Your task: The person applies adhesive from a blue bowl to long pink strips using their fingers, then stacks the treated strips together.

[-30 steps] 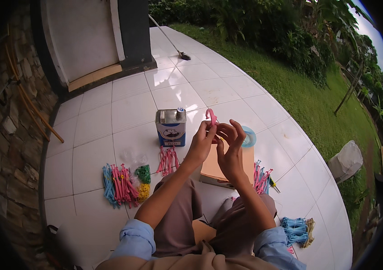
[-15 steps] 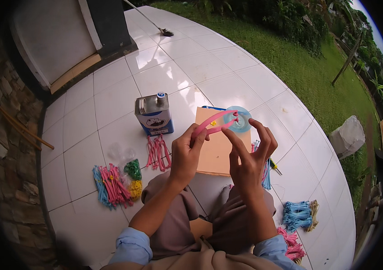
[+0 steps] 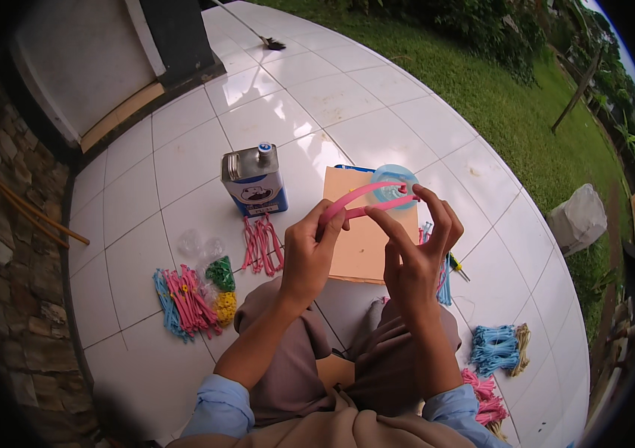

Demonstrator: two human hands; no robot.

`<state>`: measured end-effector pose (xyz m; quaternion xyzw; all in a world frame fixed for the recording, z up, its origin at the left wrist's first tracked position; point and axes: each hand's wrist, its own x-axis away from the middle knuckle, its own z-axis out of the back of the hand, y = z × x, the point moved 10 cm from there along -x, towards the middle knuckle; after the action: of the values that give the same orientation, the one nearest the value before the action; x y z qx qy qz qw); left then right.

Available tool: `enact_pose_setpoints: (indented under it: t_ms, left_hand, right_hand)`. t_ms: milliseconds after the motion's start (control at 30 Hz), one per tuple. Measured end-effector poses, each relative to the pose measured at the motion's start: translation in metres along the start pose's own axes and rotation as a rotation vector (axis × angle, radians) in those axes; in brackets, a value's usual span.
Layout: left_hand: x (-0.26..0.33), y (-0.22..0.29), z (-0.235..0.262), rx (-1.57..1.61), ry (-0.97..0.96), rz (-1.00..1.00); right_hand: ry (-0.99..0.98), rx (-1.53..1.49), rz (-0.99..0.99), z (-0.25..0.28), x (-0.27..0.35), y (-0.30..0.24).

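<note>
A folded pink strap [image 3: 347,200] is pinched at its bend by my left hand [image 3: 310,250], and its two strands point right. Small dark-pink knobs show at the strand ends. My right hand [image 3: 418,250] has its thumb against the lower strand and its index fingertip at that strand's end; the other fingers are loosely curled. Behind the strap is a round light-blue dish [image 3: 384,173] with clear contents, at the far corner of a tan board [image 3: 351,257]. Several pink straps [image 3: 261,246] lie left of the board.
A blue-and-white metal can [image 3: 254,179] stands left of the board. Pink and blue strap bundles [image 3: 187,299] lie beside bags of green pieces [image 3: 220,274] and yellow pieces [image 3: 225,308]. To the right are a screwdriver [image 3: 459,267], blue bundles [image 3: 493,349] and pink bundles [image 3: 487,399].
My right index fingertip has come onto the lower strand's end, which now reaches farther right. My left hand keeps its pinch. The view has shifted slightly.
</note>
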<state>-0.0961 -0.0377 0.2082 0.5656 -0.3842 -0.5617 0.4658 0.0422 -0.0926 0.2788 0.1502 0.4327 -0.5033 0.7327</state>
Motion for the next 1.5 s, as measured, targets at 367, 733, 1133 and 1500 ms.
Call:
enact_pose_setpoints:
  t_ms: [367,733,1133,1500]
  left_hand:
    - [-0.02,0.01,0.06,-0.441,0.053,-0.038]
    - [-0.058,-0.147,0.124,-0.51,-0.532,0.267]
    - [-0.076,-0.335,0.18,-0.765,0.04,-0.006]
    - [-0.076,-0.091,0.097,0.656,0.453,-0.168]
  right_hand:
    - [-0.089,-0.394,-0.104,-0.031,-0.012,0.011]
    - [-0.619,-1.313,-1.121,-0.332,0.106,-0.038]
    - [-0.69,-0.789,-1.627,-0.463,0.276,-0.03]
    - [-0.167,-1.552,-1.222,-0.259,0.025,0.002]
